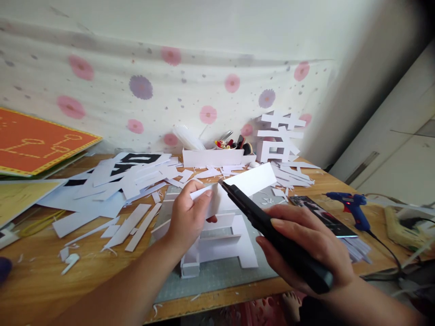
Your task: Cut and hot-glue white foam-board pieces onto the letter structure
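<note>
My left hand [192, 213] pinches a white card strip [253, 181] that slants up to the right, bent near my fingers. My right hand [306, 244] is wrapped round a black utility knife [265, 226], its tip touching or just above the strip beside my left thumb. Beneath both hands a partly built white card shape [227, 244] with upright walls lies on the grey-green cutting mat [217, 285]. A small boxed corner stands at its lower left.
Paper scraps and strips [136, 181] cover the left and back. A blue glue gun [353, 208] with its cable stands right, near a dark booklet [322, 215]. Behind are a white tray [212, 158] of tools and a white card character [277, 138].
</note>
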`<state>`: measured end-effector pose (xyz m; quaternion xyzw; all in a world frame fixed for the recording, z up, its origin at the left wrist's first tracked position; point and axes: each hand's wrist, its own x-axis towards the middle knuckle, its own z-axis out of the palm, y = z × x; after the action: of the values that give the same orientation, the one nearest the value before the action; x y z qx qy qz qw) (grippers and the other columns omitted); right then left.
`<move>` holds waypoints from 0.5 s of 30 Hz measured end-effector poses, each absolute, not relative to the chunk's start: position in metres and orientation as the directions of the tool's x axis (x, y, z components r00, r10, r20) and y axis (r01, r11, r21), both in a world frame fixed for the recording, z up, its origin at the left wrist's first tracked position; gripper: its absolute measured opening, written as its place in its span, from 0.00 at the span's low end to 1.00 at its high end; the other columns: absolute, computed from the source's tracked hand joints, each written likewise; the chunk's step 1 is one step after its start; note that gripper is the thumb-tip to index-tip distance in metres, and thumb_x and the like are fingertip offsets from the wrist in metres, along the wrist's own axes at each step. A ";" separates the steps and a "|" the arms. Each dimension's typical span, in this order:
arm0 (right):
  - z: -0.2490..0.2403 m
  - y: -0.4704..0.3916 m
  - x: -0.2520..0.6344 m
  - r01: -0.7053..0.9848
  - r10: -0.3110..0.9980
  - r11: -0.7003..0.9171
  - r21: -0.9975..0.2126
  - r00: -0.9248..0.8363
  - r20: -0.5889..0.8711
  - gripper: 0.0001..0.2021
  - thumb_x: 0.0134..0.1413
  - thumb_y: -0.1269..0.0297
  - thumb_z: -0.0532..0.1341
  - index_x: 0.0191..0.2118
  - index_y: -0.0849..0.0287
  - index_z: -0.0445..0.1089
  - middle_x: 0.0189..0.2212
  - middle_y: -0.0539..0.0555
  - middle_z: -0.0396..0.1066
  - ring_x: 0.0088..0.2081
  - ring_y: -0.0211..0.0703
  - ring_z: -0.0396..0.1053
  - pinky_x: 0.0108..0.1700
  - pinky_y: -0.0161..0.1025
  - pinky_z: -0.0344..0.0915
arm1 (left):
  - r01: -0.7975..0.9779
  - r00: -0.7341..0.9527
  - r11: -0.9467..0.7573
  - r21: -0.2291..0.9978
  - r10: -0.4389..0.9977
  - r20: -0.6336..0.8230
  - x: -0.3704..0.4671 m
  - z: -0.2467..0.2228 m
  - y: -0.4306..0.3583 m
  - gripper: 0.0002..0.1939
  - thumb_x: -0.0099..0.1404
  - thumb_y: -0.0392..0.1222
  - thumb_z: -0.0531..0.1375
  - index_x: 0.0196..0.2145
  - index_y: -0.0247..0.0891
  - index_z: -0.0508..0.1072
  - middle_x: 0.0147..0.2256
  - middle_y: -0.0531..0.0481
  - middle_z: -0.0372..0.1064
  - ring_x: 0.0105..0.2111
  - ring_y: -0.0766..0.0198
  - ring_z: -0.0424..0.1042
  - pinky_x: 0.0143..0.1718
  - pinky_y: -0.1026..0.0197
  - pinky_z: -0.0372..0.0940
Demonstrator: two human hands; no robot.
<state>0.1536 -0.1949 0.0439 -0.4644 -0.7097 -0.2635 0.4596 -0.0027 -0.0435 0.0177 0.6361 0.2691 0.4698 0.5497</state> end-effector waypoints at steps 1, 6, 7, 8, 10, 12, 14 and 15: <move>0.043 -0.196 0.153 0.903 0.411 0.426 -0.053 -0.141 0.901 0.24 0.50 0.73 0.67 0.53 0.51 0.66 0.40 0.56 0.75 0.35 0.46 0.77 0.28 0.38 0.77 | -0.171 0.401 -0.258 0.951 0.863 0.306 -0.003 0.018 -0.044 0.14 0.64 0.52 0.61 0.30 0.41 0.64 0.19 0.59 0.65 0.15 0.68 0.67 0.16 0.68 0.63; 0.040 -0.199 0.149 0.909 0.349 0.416 -0.014 -0.145 0.926 0.27 0.47 0.74 0.68 0.54 0.54 0.68 0.38 0.58 0.78 0.33 0.49 0.78 0.24 0.39 0.75 | -0.171 0.364 -0.275 0.946 0.875 0.320 -0.004 0.017 -0.047 0.13 0.64 0.52 0.60 0.32 0.41 0.65 0.19 0.58 0.67 0.16 0.67 0.68 0.17 0.68 0.64; 0.040 -0.199 0.148 0.912 0.352 0.411 -0.011 -0.147 0.925 0.27 0.47 0.75 0.68 0.55 0.53 0.68 0.38 0.58 0.79 0.33 0.49 0.79 0.24 0.39 0.75 | -0.171 0.360 -0.278 0.945 0.875 0.323 -0.004 0.017 -0.047 0.13 0.64 0.52 0.60 0.32 0.41 0.65 0.19 0.58 0.67 0.16 0.67 0.68 0.17 0.68 0.64; 0.040 -0.199 0.147 0.914 0.357 0.405 -0.013 -0.145 0.923 0.28 0.47 0.75 0.68 0.55 0.52 0.67 0.38 0.57 0.79 0.33 0.49 0.79 0.24 0.39 0.76 | -0.169 0.354 -0.280 0.945 0.878 0.323 -0.004 0.017 -0.047 0.13 0.64 0.52 0.60 0.32 0.41 0.64 0.19 0.58 0.67 0.16 0.67 0.68 0.17 0.68 0.64; 0.040 -0.198 0.146 0.914 0.352 0.406 -0.003 -0.153 0.923 0.29 0.46 0.75 0.68 0.56 0.53 0.67 0.38 0.58 0.79 0.32 0.50 0.79 0.24 0.40 0.76 | -0.158 0.334 -0.284 0.946 0.886 0.322 -0.004 0.018 -0.047 0.12 0.64 0.51 0.60 0.32 0.41 0.64 0.18 0.58 0.67 0.15 0.66 0.68 0.16 0.68 0.63; 0.041 -0.199 0.145 0.906 0.338 0.423 0.015 -0.173 0.925 0.29 0.46 0.76 0.68 0.55 0.55 0.68 0.37 0.59 0.79 0.31 0.49 0.79 0.24 0.39 0.76 | -0.147 0.311 -0.294 0.945 0.893 0.326 -0.005 0.020 -0.046 0.11 0.64 0.50 0.60 0.31 0.41 0.64 0.17 0.59 0.66 0.15 0.66 0.67 0.16 0.68 0.62; 0.042 -0.201 0.144 0.899 0.360 0.438 0.010 -0.186 0.914 0.28 0.47 0.76 0.67 0.56 0.53 0.68 0.38 0.58 0.79 0.32 0.49 0.79 0.25 0.38 0.77 | -0.137 0.294 -0.312 0.940 0.894 0.339 -0.005 0.021 -0.046 0.10 0.64 0.49 0.59 0.31 0.41 0.64 0.16 0.58 0.66 0.14 0.66 0.67 0.15 0.68 0.61; 0.042 -0.203 0.143 0.900 0.387 0.435 -0.010 -0.177 0.905 0.28 0.49 0.76 0.66 0.56 0.51 0.67 0.38 0.57 0.79 0.32 0.49 0.79 0.25 0.39 0.77 | -0.137 0.286 -0.321 0.937 0.893 0.348 -0.006 0.022 -0.045 0.10 0.64 0.48 0.59 0.31 0.41 0.65 0.16 0.58 0.66 0.14 0.66 0.67 0.15 0.68 0.60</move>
<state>0.1434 -0.2030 0.0417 -0.4509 -0.7139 -0.2812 0.4561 -0.0058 -0.0452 0.0216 0.6279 0.3008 0.5161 0.4988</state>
